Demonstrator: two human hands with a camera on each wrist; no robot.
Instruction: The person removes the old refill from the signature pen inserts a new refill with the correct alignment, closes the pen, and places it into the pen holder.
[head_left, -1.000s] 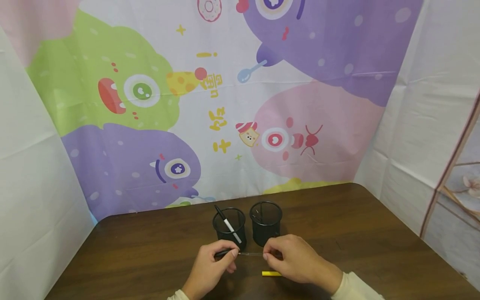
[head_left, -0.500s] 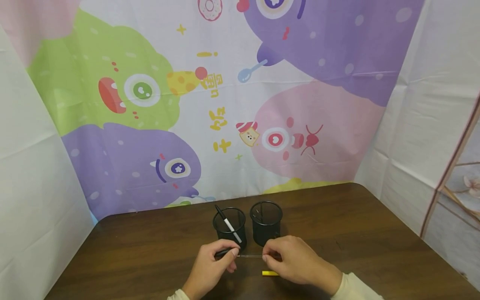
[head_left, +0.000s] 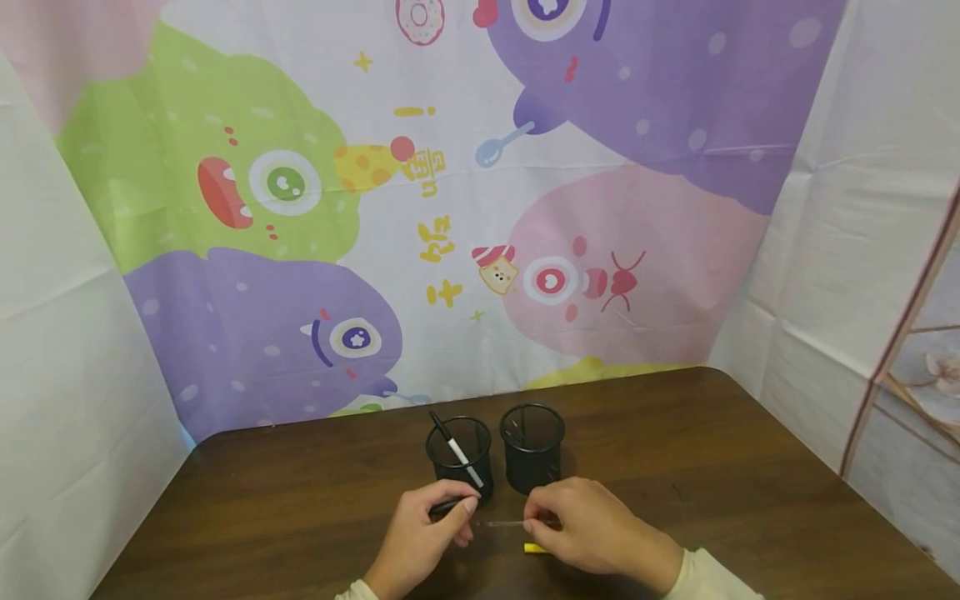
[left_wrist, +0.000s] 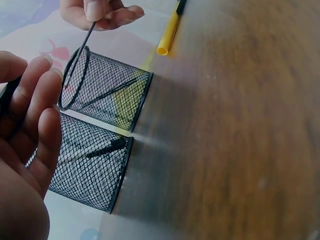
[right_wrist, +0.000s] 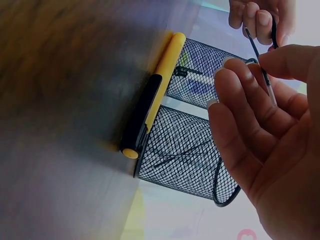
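My left hand (head_left: 431,529) grips a short black pen barrel (head_left: 444,506) between thumb and fingers, just in front of the left mesh cup. In my right hand (head_left: 592,525), thumb and forefinger pinch a thin, clear-looking pen refill (head_left: 502,523) that points toward the left hand. The right wrist view shows the refill (right_wrist: 254,45) with a dark upper part and a pale end lying across the right fingers. Its far tip appears slightly apart from the barrel. A yellow and black pen (right_wrist: 167,62) lies on the table under the right hand, partly hidden in the head view.
Two black mesh pen cups stand side by side behind the hands, the left cup (head_left: 446,478) and the right cup (head_left: 532,467). A white marker with a black end (head_left: 456,450) leans in the left one. A cartoon-print cloth (head_left: 457,350) hangs behind the brown table (head_left: 300,475).
My right hand has moved slightly down and toward me, and the refill's tip has come away from the barrel. My left hand has stayed in place.
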